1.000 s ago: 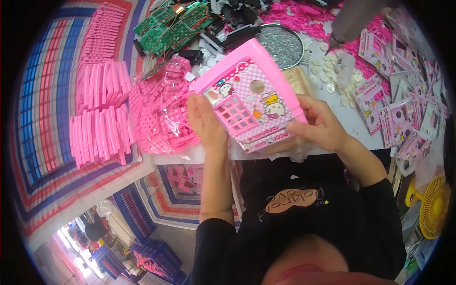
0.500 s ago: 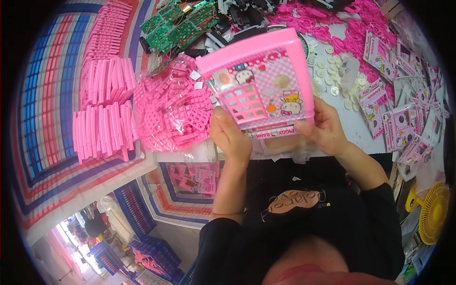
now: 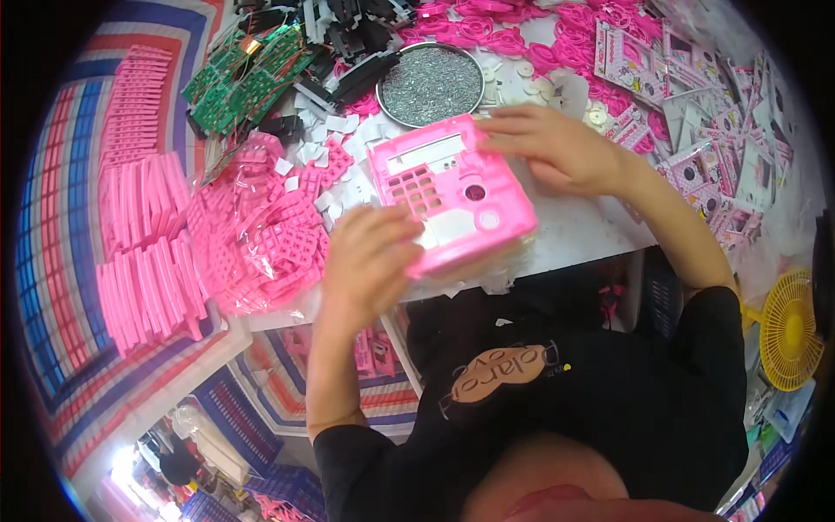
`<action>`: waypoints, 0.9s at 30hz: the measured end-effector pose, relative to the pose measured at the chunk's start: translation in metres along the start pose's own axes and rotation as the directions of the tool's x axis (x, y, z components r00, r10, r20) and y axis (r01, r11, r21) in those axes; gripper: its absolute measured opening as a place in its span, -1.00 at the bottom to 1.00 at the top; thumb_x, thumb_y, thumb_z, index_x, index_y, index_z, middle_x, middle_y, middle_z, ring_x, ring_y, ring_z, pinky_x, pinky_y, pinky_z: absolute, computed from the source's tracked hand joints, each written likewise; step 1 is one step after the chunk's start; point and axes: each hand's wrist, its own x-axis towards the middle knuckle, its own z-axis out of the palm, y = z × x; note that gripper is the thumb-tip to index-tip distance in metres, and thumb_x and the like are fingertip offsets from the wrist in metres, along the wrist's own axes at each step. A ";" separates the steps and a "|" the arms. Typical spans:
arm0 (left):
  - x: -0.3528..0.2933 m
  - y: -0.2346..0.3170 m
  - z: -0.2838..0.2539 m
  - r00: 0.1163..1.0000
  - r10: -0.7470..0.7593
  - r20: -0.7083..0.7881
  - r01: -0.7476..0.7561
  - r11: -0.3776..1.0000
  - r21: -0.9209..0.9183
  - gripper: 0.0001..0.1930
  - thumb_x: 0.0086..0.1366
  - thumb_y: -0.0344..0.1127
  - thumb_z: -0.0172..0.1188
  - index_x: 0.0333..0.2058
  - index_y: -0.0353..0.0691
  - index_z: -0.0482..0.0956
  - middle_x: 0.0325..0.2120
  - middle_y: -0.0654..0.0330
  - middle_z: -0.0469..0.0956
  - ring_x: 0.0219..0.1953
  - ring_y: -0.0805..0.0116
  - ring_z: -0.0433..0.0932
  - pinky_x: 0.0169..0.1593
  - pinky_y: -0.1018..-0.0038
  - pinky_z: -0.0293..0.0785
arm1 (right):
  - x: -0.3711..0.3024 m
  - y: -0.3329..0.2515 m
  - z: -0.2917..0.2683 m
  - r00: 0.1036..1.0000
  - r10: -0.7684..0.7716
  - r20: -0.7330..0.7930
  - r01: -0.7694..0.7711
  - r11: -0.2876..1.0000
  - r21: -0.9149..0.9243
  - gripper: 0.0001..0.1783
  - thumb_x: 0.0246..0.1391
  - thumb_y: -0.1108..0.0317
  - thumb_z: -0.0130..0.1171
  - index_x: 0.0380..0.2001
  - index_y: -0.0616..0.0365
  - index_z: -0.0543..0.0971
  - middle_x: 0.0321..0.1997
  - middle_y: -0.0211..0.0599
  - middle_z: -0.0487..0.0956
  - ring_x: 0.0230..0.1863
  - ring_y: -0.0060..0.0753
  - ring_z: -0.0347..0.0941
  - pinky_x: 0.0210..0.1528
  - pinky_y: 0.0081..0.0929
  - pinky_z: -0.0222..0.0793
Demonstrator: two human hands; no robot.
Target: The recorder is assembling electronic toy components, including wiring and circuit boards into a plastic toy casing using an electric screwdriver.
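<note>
A pink plastic piggy-bank front panel [image 3: 452,213] lies near the table's front edge with its hollow inner side up. It has a grid of square holes, a long slot near its far edge and two round openings. My left hand [image 3: 370,252], slightly blurred, is at its near left edge, fingers loosely stretched over the rim. My right hand [image 3: 557,148] reaches over its far right corner, fingers extended and apart, not wrapped round it. The printed face is turned down and hidden.
A round tray of small metal screws [image 3: 432,84] stands beyond the panel. Pink button grids [image 3: 270,239] in clear plastic and stacked pink parts [image 3: 143,270] lie left. Green circuit boards [image 3: 248,78] sit at the back left, printed cards [image 3: 704,165] at right.
The panel has been turned over from its printed face to its inner side and lowered onto the table. Both hands have loosened from their grip on its near edge. The view has shifted.
</note>
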 end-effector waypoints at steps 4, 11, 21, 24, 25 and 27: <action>-0.021 0.014 0.038 0.988 -0.121 0.098 0.125 0.992 -0.034 -0.65 -0.07 -0.40 0.32 -0.21 -0.15 0.60 -0.04 0.13 0.56 0.11 0.04 0.50 0.19 0.01 0.32 | -0.009 -0.034 0.006 0.999 0.040 -0.023 -0.045 0.959 -0.279 -0.26 -0.04 0.08 0.31 0.23 0.09 0.45 0.45 -0.10 0.28 0.40 0.13 0.20 0.35 0.07 0.16; 0.002 0.019 0.023 0.957 -0.234 0.174 0.239 0.971 -0.010 -0.59 0.04 -0.33 0.33 -0.08 -0.18 0.58 0.06 0.07 0.51 0.16 -0.05 0.44 0.22 0.03 0.27 | -0.010 -0.048 0.029 0.986 0.152 -0.065 -0.164 0.937 -0.307 -0.27 -0.02 0.05 0.34 0.20 0.13 0.44 0.49 -0.02 0.18 0.38 0.16 0.20 0.30 0.07 0.22; 0.015 0.021 0.063 0.963 -0.256 0.083 0.237 0.954 0.185 -0.55 0.12 -0.19 0.38 0.00 -0.14 0.59 0.10 0.15 0.51 0.20 0.08 0.40 0.31 0.00 0.15 | 0.013 0.029 -0.007 0.880 0.319 -0.351 -0.428 0.853 -0.298 -0.76 0.06 0.26 0.24 -0.24 0.16 0.64 -0.23 -0.11 0.66 -0.20 -0.01 0.60 -0.12 -0.08 0.52; 0.014 0.021 0.066 0.964 -0.259 0.058 0.245 0.954 0.174 -0.57 0.11 -0.21 0.38 -0.02 -0.13 0.59 0.07 0.15 0.52 0.19 0.09 0.41 0.30 -0.01 0.15 | 0.029 0.035 0.000 0.859 0.456 -0.233 -0.512 0.777 -0.366 -0.79 0.06 0.29 0.24 -0.27 0.15 0.63 -0.33 -0.13 0.62 -0.28 0.05 0.58 -0.24 -0.06 0.48; 0.014 0.021 0.067 0.964 -0.261 0.053 0.249 0.954 0.164 -0.57 0.11 -0.22 0.38 -0.02 -0.12 0.60 0.07 0.15 0.52 0.18 0.08 0.41 0.30 -0.01 0.15 | 0.033 0.036 -0.001 0.830 0.538 -0.149 -0.551 0.747 -0.372 -0.79 0.05 0.28 0.24 -0.28 0.15 0.63 -0.33 -0.13 0.62 -0.29 0.06 0.59 -0.25 -0.05 0.49; 0.014 0.020 0.067 0.963 -0.265 0.040 0.257 0.956 0.144 -0.58 0.10 -0.23 0.38 -0.03 -0.12 0.60 0.06 0.15 0.52 0.17 0.08 0.42 0.30 -0.02 0.15 | 0.036 0.041 -0.005 0.806 0.588 -0.069 -0.561 0.723 -0.402 -0.79 0.04 0.27 0.23 -0.29 0.15 0.63 -0.34 -0.13 0.62 -0.29 0.05 0.59 -0.25 -0.04 0.49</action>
